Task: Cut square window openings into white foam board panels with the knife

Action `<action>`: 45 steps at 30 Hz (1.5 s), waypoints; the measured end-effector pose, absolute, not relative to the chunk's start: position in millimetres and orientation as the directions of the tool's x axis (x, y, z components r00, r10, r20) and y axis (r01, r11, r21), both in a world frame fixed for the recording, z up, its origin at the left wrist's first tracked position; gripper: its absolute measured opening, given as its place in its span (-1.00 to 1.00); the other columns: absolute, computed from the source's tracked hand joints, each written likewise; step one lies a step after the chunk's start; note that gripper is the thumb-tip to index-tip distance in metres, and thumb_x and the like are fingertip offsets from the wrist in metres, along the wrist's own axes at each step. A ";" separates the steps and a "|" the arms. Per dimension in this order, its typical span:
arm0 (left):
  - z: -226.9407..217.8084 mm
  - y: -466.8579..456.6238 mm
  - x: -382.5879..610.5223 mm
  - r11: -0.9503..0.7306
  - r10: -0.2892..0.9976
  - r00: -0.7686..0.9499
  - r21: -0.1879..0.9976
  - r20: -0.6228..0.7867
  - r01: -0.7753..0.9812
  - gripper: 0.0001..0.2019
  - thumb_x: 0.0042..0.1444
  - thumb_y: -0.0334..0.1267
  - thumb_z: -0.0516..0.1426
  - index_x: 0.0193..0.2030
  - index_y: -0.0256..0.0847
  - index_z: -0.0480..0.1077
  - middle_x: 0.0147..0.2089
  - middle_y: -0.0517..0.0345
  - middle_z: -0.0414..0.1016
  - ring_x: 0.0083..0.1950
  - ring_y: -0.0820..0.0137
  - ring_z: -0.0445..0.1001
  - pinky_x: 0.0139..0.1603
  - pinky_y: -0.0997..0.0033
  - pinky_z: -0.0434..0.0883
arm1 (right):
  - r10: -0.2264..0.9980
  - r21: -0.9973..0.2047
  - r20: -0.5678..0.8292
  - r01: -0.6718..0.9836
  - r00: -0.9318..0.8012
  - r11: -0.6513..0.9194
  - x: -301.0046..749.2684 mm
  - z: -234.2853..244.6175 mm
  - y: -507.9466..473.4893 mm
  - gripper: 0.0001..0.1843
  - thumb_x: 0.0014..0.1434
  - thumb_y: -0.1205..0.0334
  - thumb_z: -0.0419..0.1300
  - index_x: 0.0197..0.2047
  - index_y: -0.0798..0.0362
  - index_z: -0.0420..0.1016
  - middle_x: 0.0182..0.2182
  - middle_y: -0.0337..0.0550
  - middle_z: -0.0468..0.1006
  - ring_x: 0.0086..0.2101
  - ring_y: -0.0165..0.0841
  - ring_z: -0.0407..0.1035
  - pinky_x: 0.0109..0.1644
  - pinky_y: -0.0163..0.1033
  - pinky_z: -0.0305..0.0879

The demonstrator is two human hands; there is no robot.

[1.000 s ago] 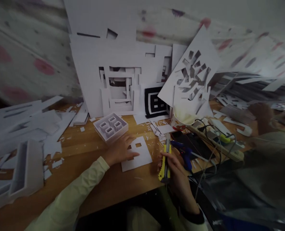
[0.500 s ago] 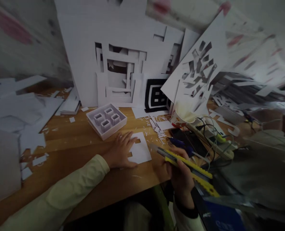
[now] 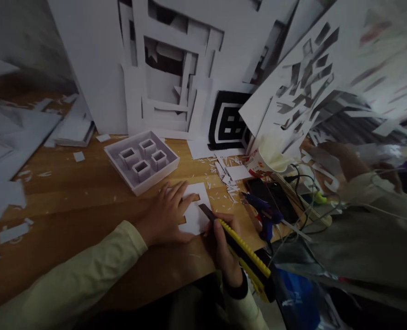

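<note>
A small white foam-board sheet (image 3: 198,220) with rectangular cut-outs lies on the wooden table (image 3: 86,201). My left hand (image 3: 169,213) rests on its left part, fingers spread flat, hiding some of it. In my right hand (image 3: 225,243) I grip a yellow and black utility knife (image 3: 246,252). Its blade points up and left over the sheet's right part; whether the tip touches the surface I cannot tell. Just beyond my left hand sits a white square tray (image 3: 143,160) with several small box-shaped tubes standing in it.
Cut-out white boards (image 3: 100,68) lean at the back. A paper cup (image 3: 261,160), a blue glue gun (image 3: 265,211), phones (image 3: 275,195) and tangled cables (image 3: 303,183) are to the right. White scraps (image 3: 227,176) litter the table. Another person's sleeve (image 3: 368,192) shows at far right.
My right hand has brought the utility knife leftward, from beside the sheet to over its right part. My left hand remains on the sheet. The view has tilted downward and closer.
</note>
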State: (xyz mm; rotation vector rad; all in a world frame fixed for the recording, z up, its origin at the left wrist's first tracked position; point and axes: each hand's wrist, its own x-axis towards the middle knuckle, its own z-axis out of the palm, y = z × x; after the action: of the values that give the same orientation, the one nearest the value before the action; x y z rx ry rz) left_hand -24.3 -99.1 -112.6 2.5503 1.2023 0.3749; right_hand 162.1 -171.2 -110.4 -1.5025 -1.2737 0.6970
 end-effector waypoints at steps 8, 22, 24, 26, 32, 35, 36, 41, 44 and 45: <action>-111.5 -98.5 -25.2 -0.612 0.771 0.623 0.423 0.132 0.668 -0.13 -0.07 0.18 0.34 0.39 -0.02 0.29 0.55 -0.32 -0.10 0.51 -0.28 -0.03 0.40 -0.38 -0.04 | 0.931 -0.740 0.331 0.654 0.153 0.155 161.0 -86.1 -169.4 -0.92 0.21 0.29 0.23 -0.32 0.08 0.54 -0.50 -0.16 0.64 -0.52 -0.34 0.53 -0.46 -0.33 0.45; -108.8 -99.6 -24.2 -0.605 0.779 0.610 0.432 0.145 0.669 -0.13 -0.07 0.13 0.34 0.39 -0.09 0.30 0.54 -0.33 -0.06 0.49 -0.28 0.02 0.40 -0.40 -0.04 | 0.924 -0.666 0.380 0.704 0.037 0.245 167.4 -101.3 -169.2 -0.96 0.25 0.30 0.21 -0.24 0.01 0.51 -0.50 -0.24 0.58 -0.54 -0.35 0.49 -0.48 -0.29 0.41; -108.7 -99.7 -24.1 -0.603 0.780 0.610 0.434 0.140 0.670 -0.13 -0.07 0.14 0.34 0.39 -0.09 0.30 0.54 -0.34 -0.06 0.50 -0.26 0.00 0.41 -0.39 -0.05 | 0.925 -0.653 0.378 0.718 0.036 0.239 167.9 -103.9 -169.8 -0.95 0.25 0.27 0.21 -0.25 0.00 0.52 -0.50 -0.23 0.59 -0.53 -0.34 0.49 -0.47 -0.28 0.40; -109.2 -99.4 -24.0 -0.602 0.779 0.611 0.433 0.136 0.671 -0.12 -0.07 0.16 0.34 0.39 -0.09 0.30 0.54 -0.37 -0.06 0.51 -0.26 -0.01 0.41 -0.39 -0.05 | 0.940 -0.663 0.337 0.722 0.050 0.199 167.3 -105.5 -171.2 -0.93 0.26 0.25 0.22 -0.25 0.00 0.53 -0.49 -0.21 0.60 -0.52 -0.33 0.49 -0.45 -0.27 0.40; -110.0 -98.1 -24.3 -0.608 0.773 0.622 0.428 0.127 0.668 -0.12 -0.07 0.17 0.33 0.40 -0.09 0.28 0.54 -0.37 -0.08 0.51 -0.26 -0.02 0.41 -0.39 -0.05 | 0.952 -0.722 0.273 0.683 0.139 0.108 162.1 -101.3 -175.7 -0.86 0.28 0.12 0.21 -0.26 -0.02 0.53 -0.49 -0.20 0.57 -0.50 -0.32 0.45 -0.40 -0.23 0.35; -110.0 -98.4 -24.8 -0.607 0.773 0.623 0.428 0.123 0.669 -0.10 -0.10 0.17 0.35 0.39 -0.09 0.29 0.55 -0.35 -0.09 0.51 -0.26 -0.04 0.41 -0.38 -0.06 | 0.955 -0.731 0.273 0.670 0.114 0.129 162.6 -101.9 -174.6 -0.88 0.28 0.14 0.21 -0.25 -0.02 0.53 -0.48 -0.19 0.59 -0.49 -0.33 0.47 -0.40 -0.24 0.38; -110.0 -98.5 -24.9 -0.607 0.773 0.623 0.429 0.123 0.669 -0.10 -0.10 0.16 0.35 0.39 -0.08 0.29 0.55 -0.35 -0.09 0.51 -0.26 -0.04 0.41 -0.38 -0.06 | 0.954 -0.726 0.279 0.673 0.105 0.138 163.1 -103.5 -173.8 -0.89 0.27 0.15 0.21 -0.25 -0.02 0.53 -0.49 -0.19 0.59 -0.50 -0.33 0.47 -0.40 -0.24 0.38; -110.3 -98.4 -25.3 -0.610 0.773 0.620 0.423 0.133 0.670 -0.14 -0.05 0.16 0.32 0.39 -0.08 0.29 0.55 -0.29 -0.08 0.51 -0.24 -0.04 0.43 -0.33 -0.07 | 0.909 -0.656 0.408 0.720 0.089 0.224 164.5 -116.3 -169.1 -0.86 0.25 0.15 0.21 -0.32 -0.01 0.51 -0.57 -0.26 0.55 -0.60 -0.39 0.41 -0.52 -0.30 0.31; -110.0 -98.2 -25.4 -0.605 0.775 0.622 0.421 0.115 0.676 -0.14 -0.06 0.16 0.32 0.39 -0.07 0.30 0.55 -0.28 -0.06 0.51 -0.24 -0.03 0.43 -0.34 -0.07 | 0.894 -0.633 0.439 0.735 0.085 0.241 164.4 -119.9 -168.0 -0.85 0.24 0.14 0.23 -0.33 0.00 0.51 -0.58 -0.26 0.55 -0.62 -0.41 0.39 -0.55 -0.33 0.26; -109.9 -98.2 -25.3 -0.602 0.777 0.620 0.419 0.110 0.680 -0.14 -0.06 0.16 0.32 0.38 -0.06 0.30 0.54 -0.28 -0.05 0.51 -0.24 -0.03 0.42 -0.34 -0.07 | 0.898 -0.632 0.432 0.739 0.085 0.234 164.5 -120.2 -168.2 -0.85 0.25 0.14 0.22 -0.33 0.00 0.52 -0.57 -0.26 0.55 -0.62 -0.41 0.39 -0.55 -0.33 0.26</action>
State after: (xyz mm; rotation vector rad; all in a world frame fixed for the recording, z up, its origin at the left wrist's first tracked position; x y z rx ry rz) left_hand -25.3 -98.2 -109.9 2.5094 1.1698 0.4029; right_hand 164.5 -168.2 -120.2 -1.5384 -1.6850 0.2436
